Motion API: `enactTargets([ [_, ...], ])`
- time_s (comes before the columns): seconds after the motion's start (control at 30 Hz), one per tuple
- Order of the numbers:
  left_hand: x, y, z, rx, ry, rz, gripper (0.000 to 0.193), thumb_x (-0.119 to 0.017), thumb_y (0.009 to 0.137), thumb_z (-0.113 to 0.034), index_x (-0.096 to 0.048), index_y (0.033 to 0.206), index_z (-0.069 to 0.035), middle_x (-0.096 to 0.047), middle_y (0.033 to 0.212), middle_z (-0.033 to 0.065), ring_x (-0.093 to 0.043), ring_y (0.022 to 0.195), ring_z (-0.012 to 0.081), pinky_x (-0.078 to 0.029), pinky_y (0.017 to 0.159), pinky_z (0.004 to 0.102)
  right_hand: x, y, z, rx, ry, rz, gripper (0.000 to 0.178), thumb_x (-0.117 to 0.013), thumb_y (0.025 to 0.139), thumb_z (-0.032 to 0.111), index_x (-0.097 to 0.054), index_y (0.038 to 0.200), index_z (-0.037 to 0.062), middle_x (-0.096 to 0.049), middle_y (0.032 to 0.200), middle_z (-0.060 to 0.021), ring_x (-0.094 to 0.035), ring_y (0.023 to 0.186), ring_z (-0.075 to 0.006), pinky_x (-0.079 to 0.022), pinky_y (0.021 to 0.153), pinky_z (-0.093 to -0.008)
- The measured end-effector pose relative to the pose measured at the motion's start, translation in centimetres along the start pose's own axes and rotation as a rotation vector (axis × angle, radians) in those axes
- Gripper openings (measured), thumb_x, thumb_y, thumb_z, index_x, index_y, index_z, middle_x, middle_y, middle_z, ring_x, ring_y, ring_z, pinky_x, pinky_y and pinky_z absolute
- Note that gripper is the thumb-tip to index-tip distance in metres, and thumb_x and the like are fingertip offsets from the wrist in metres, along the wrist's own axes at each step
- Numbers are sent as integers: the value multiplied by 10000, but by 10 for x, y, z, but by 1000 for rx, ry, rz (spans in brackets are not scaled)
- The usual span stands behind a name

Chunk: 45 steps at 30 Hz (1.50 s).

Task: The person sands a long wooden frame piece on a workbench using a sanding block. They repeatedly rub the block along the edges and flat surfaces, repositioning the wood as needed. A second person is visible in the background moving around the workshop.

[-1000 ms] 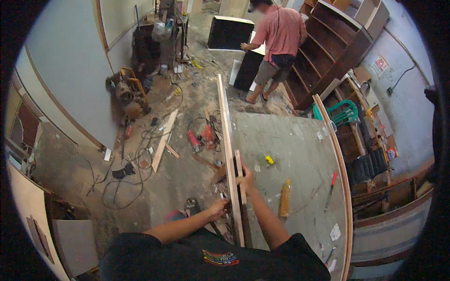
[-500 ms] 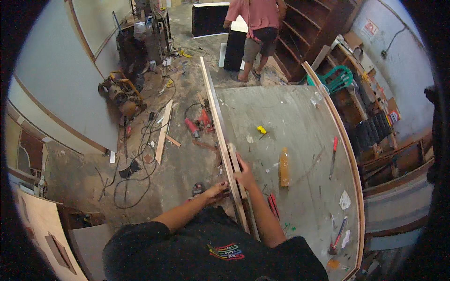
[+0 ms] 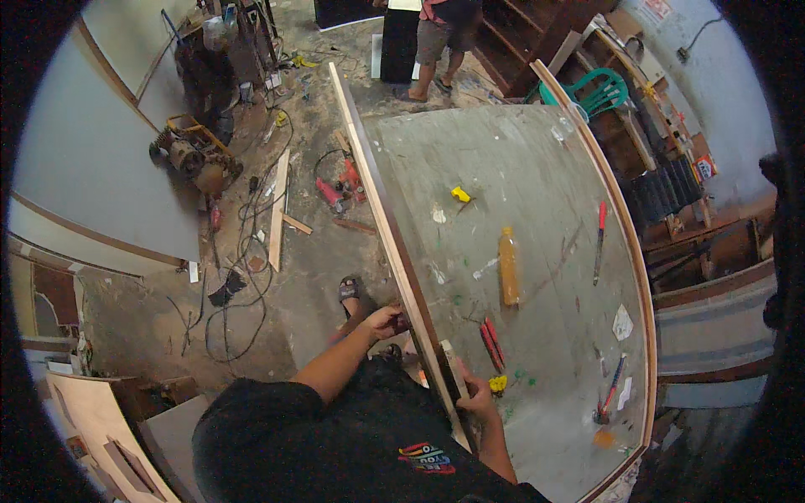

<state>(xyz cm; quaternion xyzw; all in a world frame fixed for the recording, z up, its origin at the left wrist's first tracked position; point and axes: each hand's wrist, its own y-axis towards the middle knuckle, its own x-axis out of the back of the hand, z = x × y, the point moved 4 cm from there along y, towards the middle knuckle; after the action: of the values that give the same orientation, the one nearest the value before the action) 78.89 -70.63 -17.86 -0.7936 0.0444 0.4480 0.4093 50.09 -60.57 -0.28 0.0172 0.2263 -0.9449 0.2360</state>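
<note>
A long wooden plank (image 3: 381, 201), pale along its top edge and dark on its right face, stands on edge along the left side of a large grey work surface (image 3: 553, 335). My right hand (image 3: 480, 400) is closed on a short wooden strip (image 3: 454, 369) against the plank's right face, near my body. On the plank's left side, my left hand (image 3: 386, 322) has its fingers pinched together close to the wood. Something small and dark shows at those fingertips, too unclear to name. Red-handled pliers (image 3: 492, 344) and a yellow object (image 3: 498, 384) lie near my right hand.
On the work surface lie an amber bottle (image 3: 509, 268), a yellow tape measure (image 3: 460, 194), a red-handled tool (image 3: 600, 239) and a hammer (image 3: 610, 390). Red power tools (image 3: 340, 186), cables (image 3: 243, 285) and wood offcuts (image 3: 278, 210) litter the floor. A person (image 3: 440, 42) stands at the back.
My right hand and the short strip have moved nearer my body along the plank. My left hand stays on the plank's left side. The whole view has shifted downward.
</note>
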Motion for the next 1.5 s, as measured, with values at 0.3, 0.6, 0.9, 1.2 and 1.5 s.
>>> enactTargets([
  [0.3, 48, 43, 12, 105, 574, 387, 294, -602, 935, -77, -683, 1217, -56, -730, 1066, 83, -701, 913, 228, -577, 809, 391, -64, 199, 100, 233, -446, -39, 994, -751, 677, 168, -367, 1583, 30, -402, 1624, -135, -396, 1473, -225, -304, 1195, -350],
  [0.6, 24, 30, -22, -17, 959, 890, 290, -632, 957, -199, -721, 1195, -57, -749, 1067, 78, -713, 912, 196, -581, 783, 362, -117, 515, 231, 271, -174, 51, 832, -604, 673, -10, -519, 1500, 23, -662, 948, -14, -587, 734, -104, -494, 641, -267],
  [0.9, 9, 24, -24, -85, 1265, 864, 285, -611, 940, -183, -735, 1141, -24, -755, 1091, 84, -711, 920, 245, -566, 800, 395, -113, 574, 244, 153, 8, 78, 768, -656, 688, -5, -571, 1449, 58, -661, 885, -28, -567, 669, -109, -464, 595, -264],
  [1.2, 17, 29, -14, 29, 944, 572, 296, -571, 967, -171, -701, 1202, -46, -732, 1080, 73, -681, 877, 230, -562, 778, 384, -70, 387, 166, 76, -148, 3, 781, -664, 737, 44, -499, 1500, 30, -649, 1062, -23, -592, 821, -119, -500, 695, -268],
  [1.5, -2, 25, -21, -56, 383, 208, 314, -532, 994, -159, -667, 1263, -67, -710, 1069, 62, -651, 833, 215, -559, 755, 373, -38, 175, 83, 1, -38, 74, 986, -729, 668, 150, -392, 1591, 73, -582, 1428, -51, -561, 1274, -178, -438, 1078, -331],
])
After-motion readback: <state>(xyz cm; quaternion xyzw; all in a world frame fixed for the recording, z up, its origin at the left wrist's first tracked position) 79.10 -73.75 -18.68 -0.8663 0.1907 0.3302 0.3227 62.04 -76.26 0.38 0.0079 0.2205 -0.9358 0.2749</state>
